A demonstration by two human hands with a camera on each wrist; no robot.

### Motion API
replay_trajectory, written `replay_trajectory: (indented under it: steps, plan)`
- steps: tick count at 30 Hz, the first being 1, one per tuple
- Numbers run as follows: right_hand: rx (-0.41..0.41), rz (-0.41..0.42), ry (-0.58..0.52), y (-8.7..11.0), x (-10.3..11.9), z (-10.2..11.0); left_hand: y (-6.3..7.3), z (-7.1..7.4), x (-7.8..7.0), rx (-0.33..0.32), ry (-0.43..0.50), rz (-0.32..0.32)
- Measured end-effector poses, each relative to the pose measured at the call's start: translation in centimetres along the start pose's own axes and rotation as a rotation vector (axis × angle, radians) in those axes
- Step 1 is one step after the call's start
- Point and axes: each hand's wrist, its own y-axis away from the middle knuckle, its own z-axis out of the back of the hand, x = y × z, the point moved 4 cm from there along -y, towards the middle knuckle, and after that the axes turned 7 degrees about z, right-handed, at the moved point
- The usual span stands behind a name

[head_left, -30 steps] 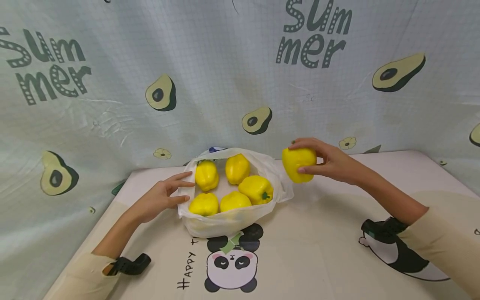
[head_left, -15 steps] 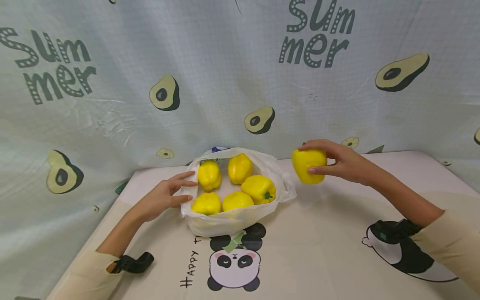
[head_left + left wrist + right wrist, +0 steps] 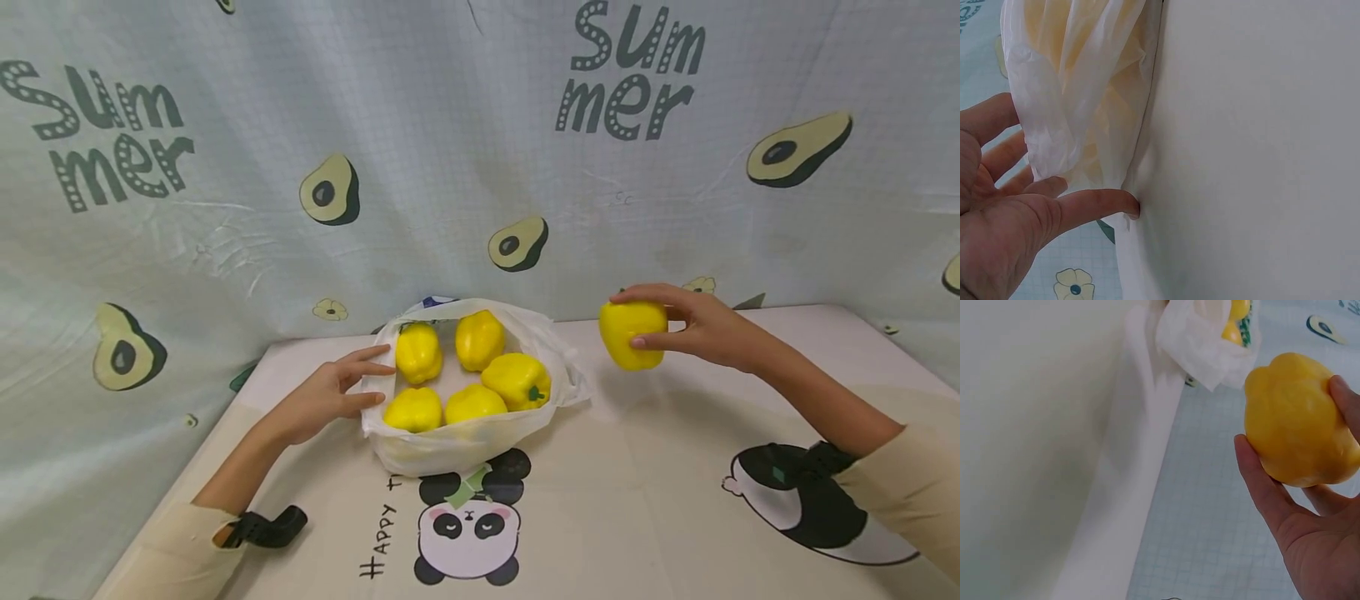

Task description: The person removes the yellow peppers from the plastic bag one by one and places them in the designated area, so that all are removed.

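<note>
A yellow bell pepper [image 3: 632,333] hangs above the table to the right of the bag, gripped between the thumb and fingers of my right hand [image 3: 693,327]. The right wrist view shows the same pepper [image 3: 1297,422] up close, its lobed end toward the bag. A white plastic bag [image 3: 450,450] stands with its mouth wide open, several more yellow bell peppers [image 3: 517,380] inside. At its left side, my left hand [image 3: 318,402] rests spread fingers against the rim. In the left wrist view the thumb [image 3: 1100,205] stretches out straight beside the bag [image 3: 1054,112].
The light table [image 3: 615,500] carries a panda print [image 3: 467,533] in front of the bag and another panda figure [image 3: 787,500] at right. Behind it hangs a pale curtain [image 3: 420,125] with avocado prints. Black wrist mounts [image 3: 262,527] sit on both forearms.
My right hand has carried the yellow bell pepper to the right, away from the bag. The left hand stays at the bag's left rim.
</note>
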Motion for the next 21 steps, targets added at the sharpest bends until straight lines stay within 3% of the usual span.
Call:
replay_trajectory:
  steps: [21]
  plan:
    - [-0.041, -0.031, 0.004, 0.4, -1.7, 0.4, 0.1, 0.0, -0.1, 0.003, -0.001, 0.005]
